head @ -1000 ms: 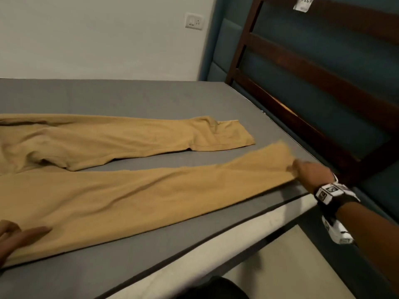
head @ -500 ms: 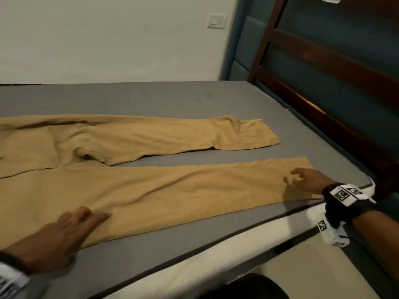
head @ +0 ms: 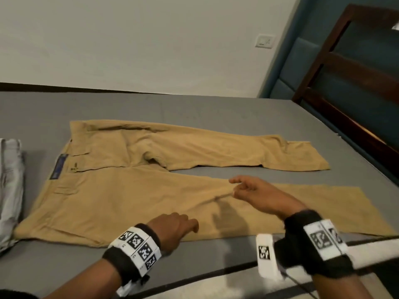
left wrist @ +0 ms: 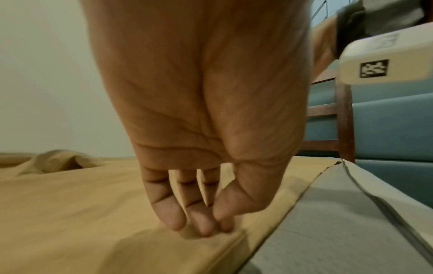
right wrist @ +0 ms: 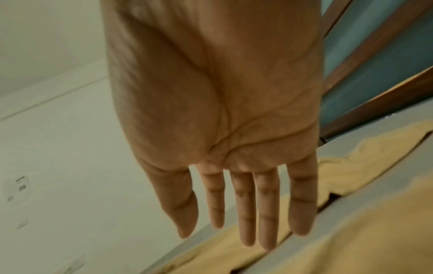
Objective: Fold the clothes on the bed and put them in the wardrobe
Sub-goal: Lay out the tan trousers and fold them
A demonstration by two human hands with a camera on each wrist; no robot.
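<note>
Tan trousers (head: pixel 133 197) lie spread flat on the grey mattress (head: pixel 194 108), waist to the left and both legs running right. My left hand (head: pixel 172 227) is at the near leg's front edge. In the left wrist view its thumb and fingertips (left wrist: pixel 203 228) meet on the cloth (left wrist: pixel 70 213) and pinch a small fold. My right hand (head: pixel 244 188) hovers over the middle of the near leg. The right wrist view shows its fingers (right wrist: pixel 246 213) straight and spread above the trousers (right wrist: pixel 363 231), holding nothing.
A pale grey garment (head: pixel 10 190) lies at the mattress's left edge. A dark wooden headboard (head: pixel 356 83) and teal padded wall stand on the right. A wall socket (head: pixel 265 41) sits on the white wall behind. The mattress's front edge (head: pixel 216 283) runs just below my wrists.
My right hand has left the near leg's hem and moved left to mid-leg. My left hand shifted right from lying flat to pinching the front edge. The view swung left.
</note>
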